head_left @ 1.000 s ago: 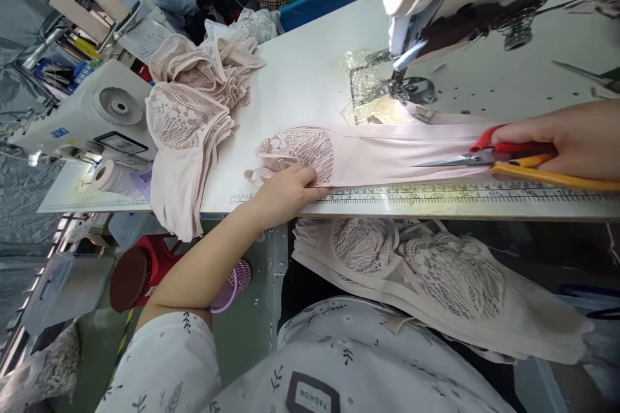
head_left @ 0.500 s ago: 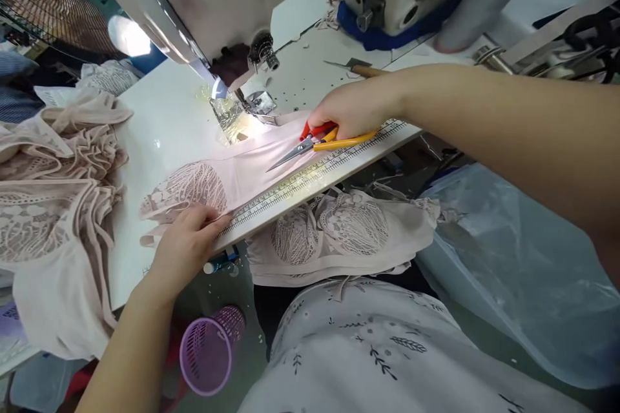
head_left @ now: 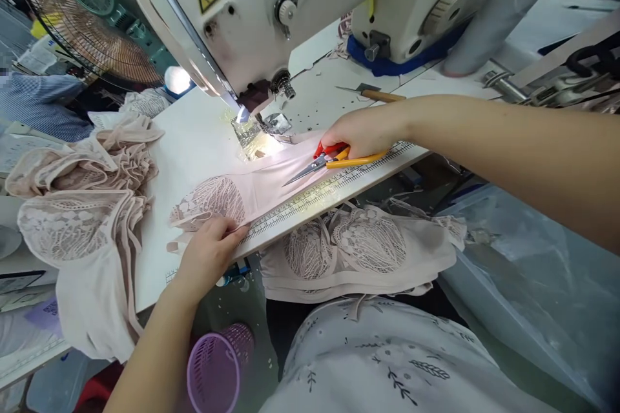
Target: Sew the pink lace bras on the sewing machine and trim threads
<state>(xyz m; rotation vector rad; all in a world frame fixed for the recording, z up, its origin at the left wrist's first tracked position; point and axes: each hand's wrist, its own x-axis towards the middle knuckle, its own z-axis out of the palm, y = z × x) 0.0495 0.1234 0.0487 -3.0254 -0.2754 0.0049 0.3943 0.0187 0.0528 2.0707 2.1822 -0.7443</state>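
A pale pink lace bra (head_left: pixel 264 186) lies across the sewing machine table, its far side close to the lit presser foot (head_left: pixel 274 132). Its near lower edge is pinched in my left hand (head_left: pixel 209 250), thumb stretched along the cloth beside the lace cup. In my right hand (head_left: pixel 365 134) are scissors (head_left: pixel 334 160) with red and orange handles. Their blades point left over the pink fabric, and the hand rests on the bra's right end. A printed ruler strip (head_left: pixel 314 190) runs along the table edge below both hands.
The sewing machine (head_left: pixel 252 19) stands over the cloth. A wood-handled tool (head_left: pixel 382 95) lies behind my right hand. More bras (head_left: pixel 77 232) are heaped at left; others (head_left: pixel 358 251) rest on my lap. A purple basket (head_left: pixel 213 374), a plastic-lined bin (head_left: pixel 527 284) and a fan (head_left: pixel 92 19) surround the table.
The view has shifted, so the whole scene sits further right and lower. Both hands keep about the same places on the bra, and the scissors stay in my right hand.
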